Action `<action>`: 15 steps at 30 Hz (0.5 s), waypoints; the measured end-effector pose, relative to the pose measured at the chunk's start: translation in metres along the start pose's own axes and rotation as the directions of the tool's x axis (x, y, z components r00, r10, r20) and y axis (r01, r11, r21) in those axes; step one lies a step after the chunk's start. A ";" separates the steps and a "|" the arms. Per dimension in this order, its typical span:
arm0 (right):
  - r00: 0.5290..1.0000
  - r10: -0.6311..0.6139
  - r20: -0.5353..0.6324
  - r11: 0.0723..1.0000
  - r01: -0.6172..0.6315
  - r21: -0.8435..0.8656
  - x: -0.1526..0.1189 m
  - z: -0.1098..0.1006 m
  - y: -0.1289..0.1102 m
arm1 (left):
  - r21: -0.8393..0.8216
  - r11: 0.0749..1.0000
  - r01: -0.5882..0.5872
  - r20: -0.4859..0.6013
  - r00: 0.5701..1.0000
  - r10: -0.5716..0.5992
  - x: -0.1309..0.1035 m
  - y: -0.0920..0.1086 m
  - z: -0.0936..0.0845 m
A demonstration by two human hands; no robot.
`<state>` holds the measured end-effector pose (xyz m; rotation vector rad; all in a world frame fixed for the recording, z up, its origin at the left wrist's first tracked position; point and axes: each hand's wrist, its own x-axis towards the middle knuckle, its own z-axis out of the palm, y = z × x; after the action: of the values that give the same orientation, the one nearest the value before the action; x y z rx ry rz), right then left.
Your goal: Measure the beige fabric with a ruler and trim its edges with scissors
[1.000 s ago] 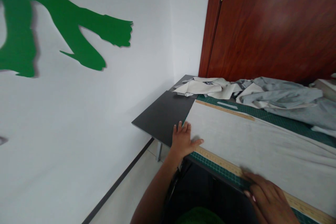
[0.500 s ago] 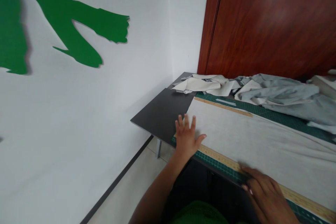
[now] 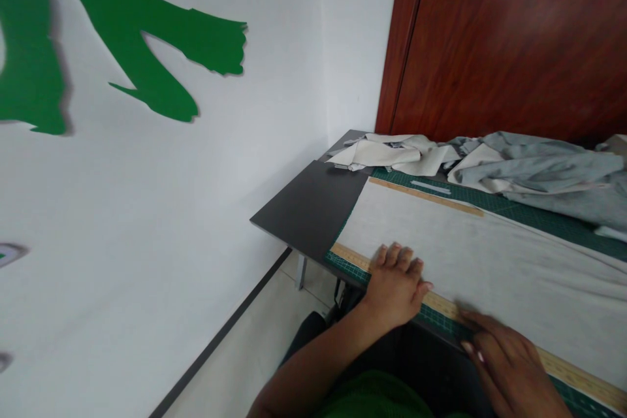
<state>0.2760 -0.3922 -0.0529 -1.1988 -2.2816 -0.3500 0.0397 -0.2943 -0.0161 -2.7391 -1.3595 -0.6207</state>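
Off-white fabric (image 3: 455,241) lies spread over a green cutting mat (image 3: 353,268). Along its near edge runs a long wooden ruler (image 3: 443,305). My left hand (image 3: 396,284) rests palm down across this ruler and the fabric edge, fingers stretched and slightly apart. To its right, my right hand (image 3: 512,366) is on the ruler near the table's front edge, its fingers bent together; whether it pinches the ruler or the fabric edge is hidden. A second wooden ruler (image 3: 426,196) lies along the fabric's far edge.
Crumpled grey and off-white cloths (image 3: 543,163) lie along the back of the dark table (image 3: 308,209). A thin pale strip (image 3: 431,187) sits on the mat. A white wall stands at the left, a brown door (image 3: 509,46) behind.
My left hand has moved right along the near ruler, away from its left end, with its fingers closer together. My right hand has stayed at about the same place. The view has shifted slightly.
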 end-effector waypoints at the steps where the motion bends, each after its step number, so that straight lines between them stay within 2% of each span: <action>1: 1.000 0.002 -0.003 1.000 -0.002 -0.008 0.000 0.000 0.000 | 0.002 1.000 0.002 0.001 1.000 -0.002 0.000 0.000 0.000; 10: 0.999 0.044 -0.006 0.999 -0.044 -0.020 -0.004 0.003 -0.002 | 0.009 1.000 0.011 0.005 1.000 -0.011 0.000 0.001 0.004; 15: 1.000 0.011 -0.007 1.000 -0.011 0.005 -0.004 0.000 0.000 | 0.000 1.000 0.019 0.014 1.000 -0.019 0.000 0.002 0.004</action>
<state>0.2778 -0.3954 -0.0549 -1.2053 -2.2681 -0.3443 0.0426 -0.2943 -0.0197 -2.7391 -1.3895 -0.6028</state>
